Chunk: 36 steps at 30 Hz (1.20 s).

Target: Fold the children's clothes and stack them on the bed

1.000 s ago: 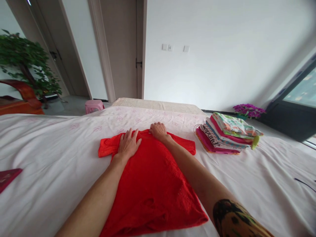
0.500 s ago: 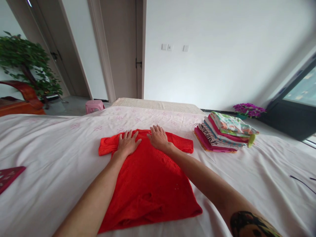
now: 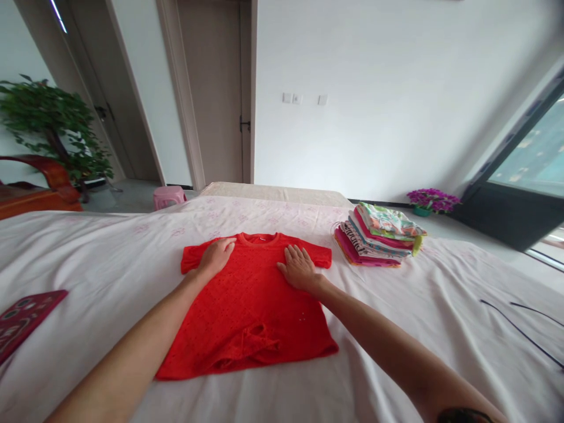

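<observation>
A red short-sleeved T-shirt lies spread on the white bed sheet, neckline away from me. Its lower middle is bunched into wrinkles near the hem. My left hand rests on the shirt near the left shoulder, fingers stretched out and close together, holding nothing. Flat on the right side of the chest, my right hand has its fingers extended and a little apart. Right of the shirt stands a stack of folded clothes, with a green and white patterned piece on top.
A dark red box or board lies on the sheet at left. Thin dark cords or straps lie at right. Beyond the bed are a pink stool, purple flowers, a leafy plant and a wooden armrest.
My hands have moved apart from near the collar, the left toward the left shoulder, the right outward and down the chest. The collar now shows uncovered. The view has shifted slightly.
</observation>
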Motion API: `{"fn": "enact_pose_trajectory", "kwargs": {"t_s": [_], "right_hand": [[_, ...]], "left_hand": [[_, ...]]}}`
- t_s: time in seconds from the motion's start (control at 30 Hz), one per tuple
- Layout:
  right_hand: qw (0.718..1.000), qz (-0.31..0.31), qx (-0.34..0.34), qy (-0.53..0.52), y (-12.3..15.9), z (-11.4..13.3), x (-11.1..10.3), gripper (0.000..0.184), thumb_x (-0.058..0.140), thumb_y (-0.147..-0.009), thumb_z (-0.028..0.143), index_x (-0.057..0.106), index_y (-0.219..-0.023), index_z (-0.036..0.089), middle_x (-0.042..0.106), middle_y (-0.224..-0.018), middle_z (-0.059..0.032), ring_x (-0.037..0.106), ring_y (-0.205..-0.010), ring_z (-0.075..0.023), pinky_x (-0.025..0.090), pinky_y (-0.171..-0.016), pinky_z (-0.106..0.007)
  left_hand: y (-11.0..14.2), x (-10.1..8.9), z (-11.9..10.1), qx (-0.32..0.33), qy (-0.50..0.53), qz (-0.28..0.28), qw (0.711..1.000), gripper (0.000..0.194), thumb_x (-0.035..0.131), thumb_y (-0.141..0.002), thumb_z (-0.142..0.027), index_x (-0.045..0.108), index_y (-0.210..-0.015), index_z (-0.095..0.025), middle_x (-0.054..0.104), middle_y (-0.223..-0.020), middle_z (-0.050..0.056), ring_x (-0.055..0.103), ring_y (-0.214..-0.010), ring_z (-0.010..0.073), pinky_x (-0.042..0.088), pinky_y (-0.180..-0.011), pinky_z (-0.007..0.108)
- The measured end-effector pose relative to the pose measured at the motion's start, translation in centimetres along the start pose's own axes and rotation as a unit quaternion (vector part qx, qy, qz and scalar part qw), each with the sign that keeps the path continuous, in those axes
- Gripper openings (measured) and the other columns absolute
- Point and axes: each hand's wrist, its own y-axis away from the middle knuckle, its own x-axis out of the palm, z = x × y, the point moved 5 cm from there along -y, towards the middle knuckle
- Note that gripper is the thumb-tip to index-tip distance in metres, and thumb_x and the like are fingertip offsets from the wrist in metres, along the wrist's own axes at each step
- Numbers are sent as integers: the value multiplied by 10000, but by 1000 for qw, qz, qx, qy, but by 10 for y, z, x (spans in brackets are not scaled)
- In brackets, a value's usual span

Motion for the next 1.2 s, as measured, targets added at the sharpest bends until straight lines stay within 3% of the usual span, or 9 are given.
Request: {"fn": "enact_pose_trajectory", "kwargs": {"t_s": [0.07,0.2,0.33,0.43,0.6,0.73,0.97,1.1,1.2], "right_hand": [[1000,6,-22,-12,11,14,-9,666,361,-994,489,348,-1514,75,256,-1594,-176,161,-1496,-303,138,-1208,-496],[986,-5,-149,-72,46,66,-23,635,343,-1002,513,363,-1517,142,297,-1588,-142,196,-1489,-288,171,-1207,-483],[968,-9,-224,-111,77,102,-17,615,316,-1016,499,338,-1529,161,303,-1591,-112,191,-1492,-268,148,-1220,-467],[966,-27,-229,-118,84,107,-11,587,313,-1021,478,365,-1518,169,310,-1589,-107,199,-1489,-263,120,-1227,-463],[964,-42,-231,-126,84,104,-13,566,335,-1017,476,399,-1500,188,354,-1569,-103,251,-1471,-259,154,-1221,-461],[963,-44,-229,-133,84,104,-16,561,345,-1014,475,420,-1487,184,370,-1560,-109,267,-1463,-265,172,-1218,-457],[962,-56,-233,-131,86,103,-20,542,368,-1012,458,435,-1473,180,394,-1545,-106,285,-1453,-268,201,-1209,-475],[961,-63,-235,-128,86,103,-20,536,370,-1012,456,440,-1467,180,404,-1539,-105,290,-1450,-266,212,-1206,-474],[961,-64,-236,-130,86,103,-19,535,367,-1014,454,441,-1466,179,408,-1536,-106,292,-1449,-267,210,-1206,-478]], "left_hand": [[9,-19,20,-65,-19,-31,997,460,346,-946,-322,576,-1337,-239,611,-1362,53,533,-1266,205,373,-1097,329],[27,-43,71,-244,-66,-58,966,571,435,-880,-473,605,-1282,-105,560,-1325,265,502,-1243,429,401,-995,573],[35,-39,102,-337,-66,-27,939,662,590,-742,-586,669,-1136,-59,566,-1252,328,537,-1175,483,471,-882,545],[32,-31,107,-337,-41,-20,940,568,595,-747,-537,668,-1115,-111,627,-1196,279,587,-1136,437,499,-847,490],[17,-29,104,-285,12,-57,957,489,411,-887,-473,573,-1217,-150,695,-1151,156,654,-1078,290,515,-855,355],[11,-30,110,-267,22,-75,961,451,431,-898,-467,562,-1210,-169,695,-1176,122,658,-1085,246,515,-864,307],[17,-28,128,-297,-27,-58,953,414,529,-867,-435,563,-1224,-229,694,-1173,153,658,-1076,322,511,-859,432],[15,-31,133,-312,-33,-57,948,467,510,-874,-439,549,-1279,-209,708,-1132,154,675,-1027,314,526,-803,399],[16,-38,128,-309,-44,-74,947,471,503,-871,-338,539,-1318,-194,695,-1147,154,677,-1005,311,523,-797,397]]}}
